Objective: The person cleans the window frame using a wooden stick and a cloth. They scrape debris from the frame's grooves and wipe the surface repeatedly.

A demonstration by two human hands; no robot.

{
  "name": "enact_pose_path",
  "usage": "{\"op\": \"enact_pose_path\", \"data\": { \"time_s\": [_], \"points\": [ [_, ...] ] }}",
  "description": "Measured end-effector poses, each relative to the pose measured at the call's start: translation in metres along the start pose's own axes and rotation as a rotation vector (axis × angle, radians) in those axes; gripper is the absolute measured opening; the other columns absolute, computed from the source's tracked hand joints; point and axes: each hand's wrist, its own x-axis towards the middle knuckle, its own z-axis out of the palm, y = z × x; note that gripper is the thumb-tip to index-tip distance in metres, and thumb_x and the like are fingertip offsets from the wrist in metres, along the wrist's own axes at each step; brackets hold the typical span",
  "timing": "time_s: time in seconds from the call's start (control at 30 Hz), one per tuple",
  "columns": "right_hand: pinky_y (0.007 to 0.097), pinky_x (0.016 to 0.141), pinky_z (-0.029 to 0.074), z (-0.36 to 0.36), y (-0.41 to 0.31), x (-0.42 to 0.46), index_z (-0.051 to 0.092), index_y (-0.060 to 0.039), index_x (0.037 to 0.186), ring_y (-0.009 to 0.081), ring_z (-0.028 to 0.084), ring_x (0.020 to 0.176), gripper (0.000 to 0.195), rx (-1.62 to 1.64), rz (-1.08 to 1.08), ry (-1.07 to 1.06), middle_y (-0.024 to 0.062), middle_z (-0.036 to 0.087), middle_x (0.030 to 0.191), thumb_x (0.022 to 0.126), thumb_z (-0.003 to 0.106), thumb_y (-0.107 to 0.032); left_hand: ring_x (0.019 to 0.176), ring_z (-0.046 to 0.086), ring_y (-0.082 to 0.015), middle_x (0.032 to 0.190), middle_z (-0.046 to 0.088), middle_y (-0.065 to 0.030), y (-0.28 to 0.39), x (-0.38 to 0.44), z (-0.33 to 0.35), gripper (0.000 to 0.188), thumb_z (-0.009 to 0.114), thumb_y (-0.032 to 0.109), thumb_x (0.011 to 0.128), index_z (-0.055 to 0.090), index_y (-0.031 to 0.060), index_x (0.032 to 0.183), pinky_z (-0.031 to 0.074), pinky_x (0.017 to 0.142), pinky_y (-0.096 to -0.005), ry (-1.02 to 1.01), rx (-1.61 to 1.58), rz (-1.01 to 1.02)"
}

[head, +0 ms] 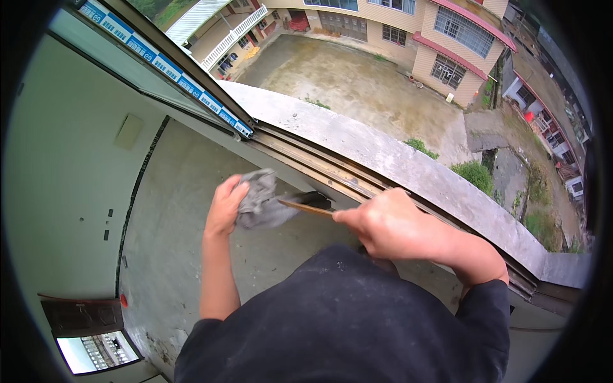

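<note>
A crumpled grey cloth (pixel 258 198) is gripped in my left hand (pixel 227 203), its lower part blurred and hanging loose. My right hand (pixel 392 222) is closed around a thin brown stick-like tool (pixel 306 208); its grip end is hidden in the fist. The tool's tip points left and comes close to the cloth, though whether they touch I cannot tell. Both hands are on the room side of a sliding window's sill track (pixel 330 165). That metal track has parallel grooves, with dirt and small bits of debris in them.
A window sash frame (pixel 182 81) with blue-and-white printed film stands at the track's upper left end. Outside runs a concrete ledge (pixel 345 134), with a courtyard (pixel 354 81) far below. Indoors are a concrete floor (pixel 172 206), pale wall (pixel 72 143) and dark door (pixel 81 316).
</note>
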Motion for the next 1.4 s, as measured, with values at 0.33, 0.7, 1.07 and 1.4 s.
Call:
{"op": "enact_pose_path", "data": {
  "time_s": [0.33, 0.7, 1.07, 1.4],
  "points": [
    [0.0402, 0.052, 0.047, 0.005, 0.007, -0.04, 0.069, -0.0058, 0.098, 0.0338, 0.061, 0.059, 0.021, 0.138, 0.178, 0.237, 0.0149, 0.062, 0.065, 0.079, 0.061, -0.005, 0.094, 0.064, -0.0416, 0.101, 0.065, -0.0281, -0.188, -0.025, -0.109, 0.023, 0.062, 0.012, 0.084, 0.07, 0.0056, 0.105, 0.051, 0.082, -0.0402, 0.46, 0.972, -0.13],
    [0.0276, 0.057, 0.046, 0.026, 0.013, -0.089, 0.068, 0.0008, 0.105, 0.0169, 0.059, 0.058, 0.025, 0.544, 0.42, 0.393, 0.013, 0.063, 0.069, 0.082, 0.059, 0.002, 0.072, 0.064, -0.0183, 0.08, 0.068, -0.0119, -0.17, -0.031, -0.095, 0.022, 0.063, 0.009, 0.08, 0.068, -0.0038, 0.097, 0.05, 0.068, -0.0316, 0.522, 0.787, -0.123],
    [0.0209, 0.054, 0.038, 0.024, 0.013, -0.135, 0.067, 0.0056, 0.107, 0.0053, 0.048, 0.06, 0.023, 0.772, 0.581, 0.617, 0.0, 0.06, 0.067, 0.086, 0.061, -0.001, 0.079, 0.064, -0.0117, 0.091, 0.069, -0.0086, 0.02, -0.02, 0.04, 0.02, 0.062, 0.004, 0.086, 0.066, -0.0055, 0.103, 0.053, 0.073, -0.0251, -0.164, -0.309, -0.037],
    [0.0197, 0.05, 0.031, 0.011, 0.005, -0.165, 0.067, 0.0069, 0.107, 0.0032, 0.043, 0.055, 0.025, 0.755, 0.593, 0.742, -0.001, 0.057, 0.064, 0.084, 0.062, 0.0, 0.068, 0.062, -0.0089, 0.082, 0.066, -0.0042, 0.002, 0.057, 0.14, 0.01, 0.06, 0.002, 0.087, 0.065, -0.0022, 0.095, 0.051, 0.063, -0.0239, -0.211, -0.243, -0.078]
  ]
}}
